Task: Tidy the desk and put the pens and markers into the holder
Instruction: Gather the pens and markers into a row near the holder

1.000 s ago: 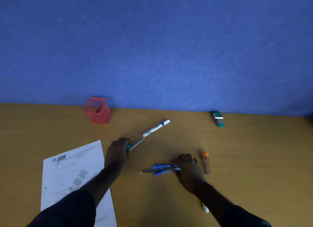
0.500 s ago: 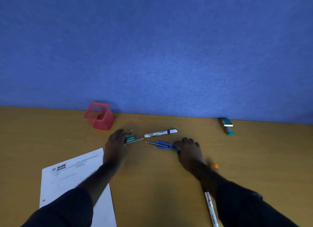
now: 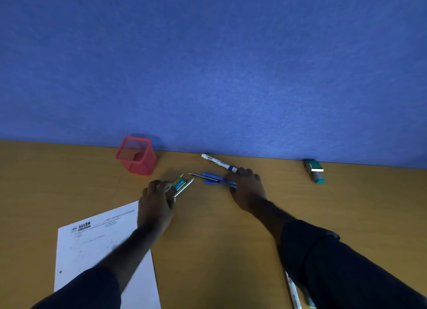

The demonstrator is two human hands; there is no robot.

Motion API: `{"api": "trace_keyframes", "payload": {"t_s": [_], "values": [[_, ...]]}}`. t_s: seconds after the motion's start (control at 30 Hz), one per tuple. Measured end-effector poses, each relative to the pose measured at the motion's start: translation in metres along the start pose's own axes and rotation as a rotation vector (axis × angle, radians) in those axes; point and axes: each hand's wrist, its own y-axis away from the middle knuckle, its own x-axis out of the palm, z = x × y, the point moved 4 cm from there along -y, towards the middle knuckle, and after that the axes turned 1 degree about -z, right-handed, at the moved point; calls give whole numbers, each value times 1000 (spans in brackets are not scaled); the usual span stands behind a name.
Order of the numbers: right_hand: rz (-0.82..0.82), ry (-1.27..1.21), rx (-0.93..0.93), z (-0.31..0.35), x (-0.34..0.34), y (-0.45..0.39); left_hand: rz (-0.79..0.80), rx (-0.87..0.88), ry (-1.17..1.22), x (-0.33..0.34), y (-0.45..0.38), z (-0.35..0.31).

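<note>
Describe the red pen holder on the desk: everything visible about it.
The red pen holder is a small square cup whose walls look like fine see-through mesh under a solid rim. It stands upright at the back of the wooden desk, close to the blue wall, and looks tilted only through the wide lens. No pens show inside; a darker red patch shows at its bottom. Nothing touches it: the left hand, gripping pencils, lies nearer the camera and to its right, apart from it.

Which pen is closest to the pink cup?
The pencils with the green eraser in the left hand lie closest to the pink holder; the white marker and blue pens lie farther right.
</note>
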Motion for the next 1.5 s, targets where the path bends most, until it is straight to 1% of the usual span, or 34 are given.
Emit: {"api": "trace_keyframes", "payload": {"t_s": [0.07, 0.2, 0.3, 0.4, 0.47, 0.53, 0.6, 0.67, 0.77, 0.83, 0.87, 0.93, 1.0, 1.03, 1.1, 1.17, 1.23, 1.3, 1.33, 1.4, 1.5], "values": [[-36, 9, 68, -8, 0, 7, 33, -18, 34, 3, -3, -1], [-133, -19, 234, -30, -5, 23, 43, 28, 65, 2, -23, -13], [-139, -84, 336, -46, -5, 32, 17, -8, 108, 2, -46, -18], [-97, -191, 418, -60, -1, 41, 11, -62, 178, 8, -59, -23], [-44, -256, 435, -63, 1, 43, 0, -55, 215, 10, -58, -29], [0, -279, 414, -60, 4, 41, -3, -16, 234, 11, -52, -35], [27, -260, 380, -52, 4, 33, 2, 23, 207, 13, -42, -38], [29, -289, 405, -41, 2, 22, 5, 25, 192, 15, -30, -39], [20, -422, 542, -22, -1, 2, 9, 39, 199, 18, -13, -41], [31, -550, 582, -10, 2, -13, 13, 23, 205, 19, -6, -39], [38, -620, 575, -3, 2, -20, 19, -4, 211, 19, -3, -37], [70, -713, 501, 6, 2, -28, 28, -49, 219, 18, 2, -32], [88, -825, 442, 9, 2, -27, 27, -46, 207, 17, 6, -27], [71, -916, 446, 8, 2, -23, 26, -26, 198, 17, 9, -25], [-43, -1050, 513, -2, 1, -14, 27, 36, 172, 18, 16, -26], [-166, -1045, 577, -14, 2, 0, 51, 105, 110, 22, 23, -31], [-230, -988, 579, -22, 1, 16, 92, 214, 15, 28, 29, -41], [-238, -901, 533, -30, -1, 33, 152, 322, -63, 36, 25, -53], [-223, -864, 518, -34, -2, 42, 189, 346, -86, 40, 18, -58], [-201, -809, 513, -44, -2, 61, 258, 336, -136, 45, 0, -67], [-209, -748, 522, -60, -4, 86, 298, 311, -235, 45, -26, -74]]}}
